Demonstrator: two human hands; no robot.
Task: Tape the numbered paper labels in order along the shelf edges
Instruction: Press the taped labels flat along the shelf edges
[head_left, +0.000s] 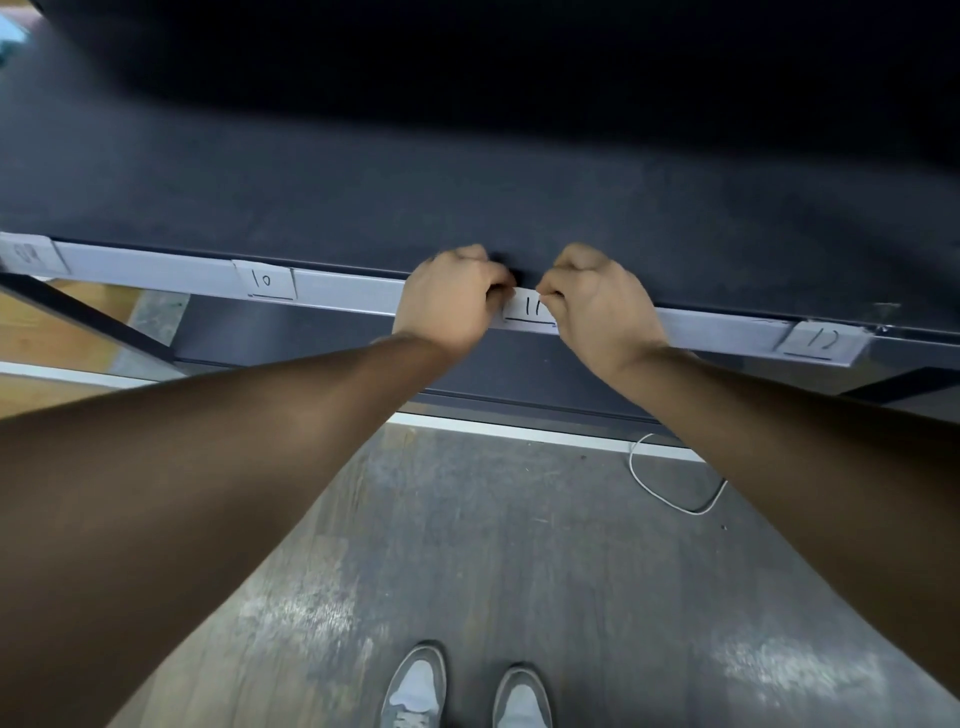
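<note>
On the grey shelf edge (353, 288), a blurred label (28, 254) is sitting far left of label 11 (530, 312), with label 10 (270, 280) nearer on that side. The left hand (449, 299) is gripping label 11's left end with curled fingers and the right hand (597, 306) is gripping its right end likewise — the paper is lying flat against the edge between them. Well right of label 11, label 12 (823, 340) is sitting on the same edge — lower down on that side, a white cable (670, 483) is looping on the floor (519, 571).
</note>
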